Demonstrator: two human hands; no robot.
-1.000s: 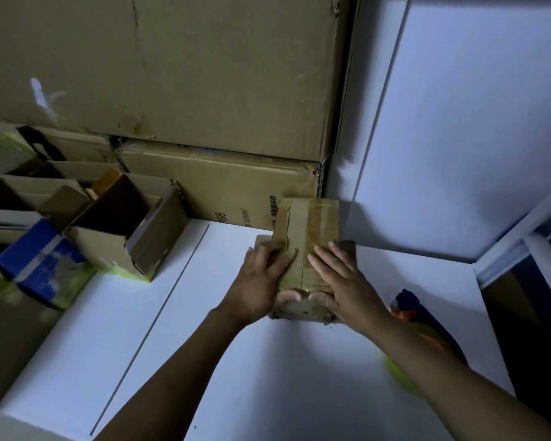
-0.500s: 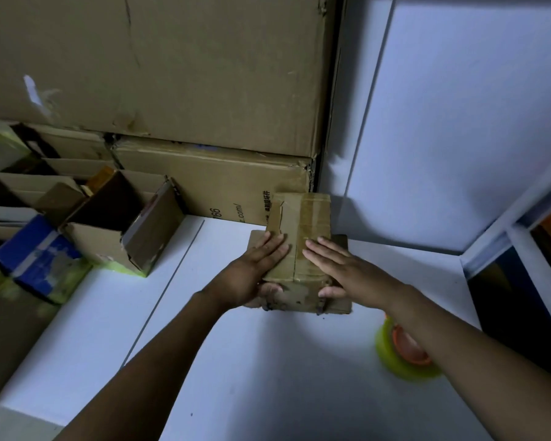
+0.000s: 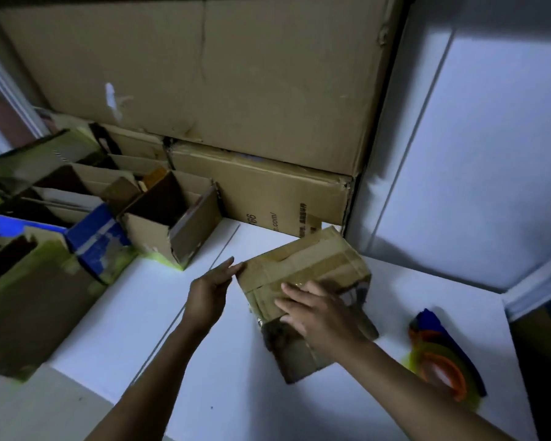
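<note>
A small taped cardboard box (image 3: 306, 265) lies on the white table (image 3: 159, 300), turned at an angle with one corner toward the far wall. My right hand (image 3: 315, 313) rests flat on its near top, fingers spread and straight. My left hand (image 3: 209, 291) is beside the box's left corner, straight fingertips touching the edge. A tape dispenser (image 3: 442, 367) with orange and yellow parts lies on the table at the right.
Large stacked cardboard cartons (image 3: 204, 90) fill the back wall. Several open small boxes (image 3: 169, 224), one blue (image 3: 96, 240), crowd the left side. A white panel (image 3: 490, 154) stands at the right, with a dark gap beyond the table's right edge.
The box has been turned from square-on to a diagonal. My left hand slid off its top to the left corner; my right hand stays on top. The view widened.
</note>
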